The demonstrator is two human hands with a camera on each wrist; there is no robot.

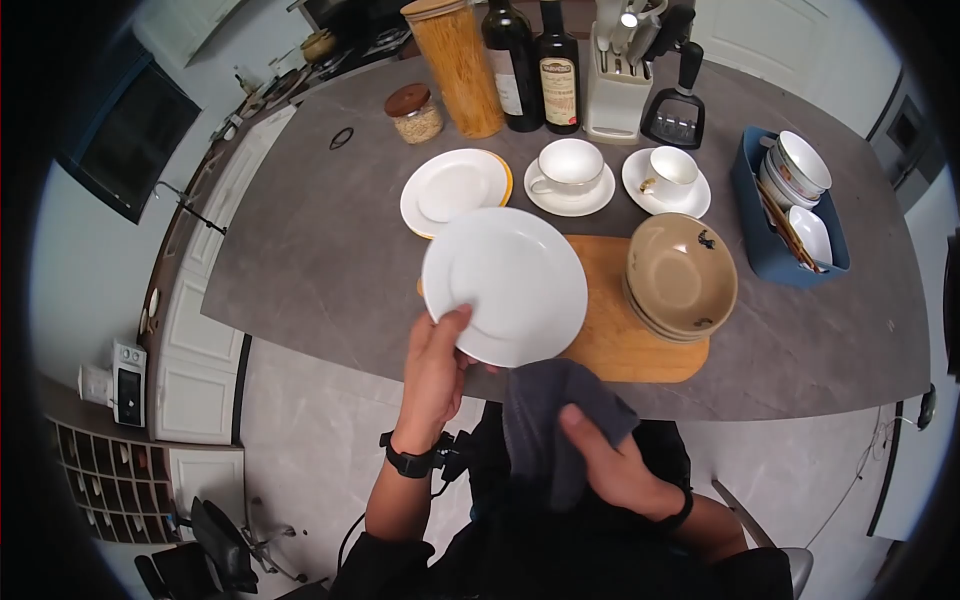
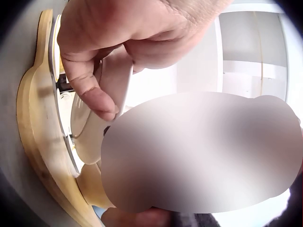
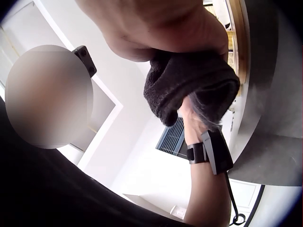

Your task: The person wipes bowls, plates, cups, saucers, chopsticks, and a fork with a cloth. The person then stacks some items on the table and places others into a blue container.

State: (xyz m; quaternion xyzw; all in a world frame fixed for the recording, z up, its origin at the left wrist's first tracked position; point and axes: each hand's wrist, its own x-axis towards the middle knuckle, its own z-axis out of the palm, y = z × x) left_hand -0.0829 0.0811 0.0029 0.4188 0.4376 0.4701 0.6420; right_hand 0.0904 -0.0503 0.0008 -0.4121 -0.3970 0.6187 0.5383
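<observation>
My left hand [image 1: 435, 365] grips a white plate [image 1: 520, 270] by its near left rim, thumb on the upper face and fingers underneath. The plate is held up over the front of a wooden board [image 1: 612, 362], partly covering it. In the left wrist view the plate [image 2: 117, 75] appears edge-on between thumb and fingers. A dark grey cloth [image 1: 545, 420] hangs from my right hand [image 1: 620, 465], just below the plate's near edge. The cloth [image 3: 189, 85] looks bunched and folded in the right wrist view. Stacked brown bowls [image 1: 680, 275] stand on the board's right side.
Behind the held plate lies a white plate with a yellow edge [image 1: 455, 190]. Two cups [image 1: 570, 165] on saucers stand beside it. A blue bin [image 1: 780, 262] holds bowls and chopsticks at the right. Jars, dark bottles [image 1: 558, 80] and a knife block [image 1: 613, 105] line the back.
</observation>
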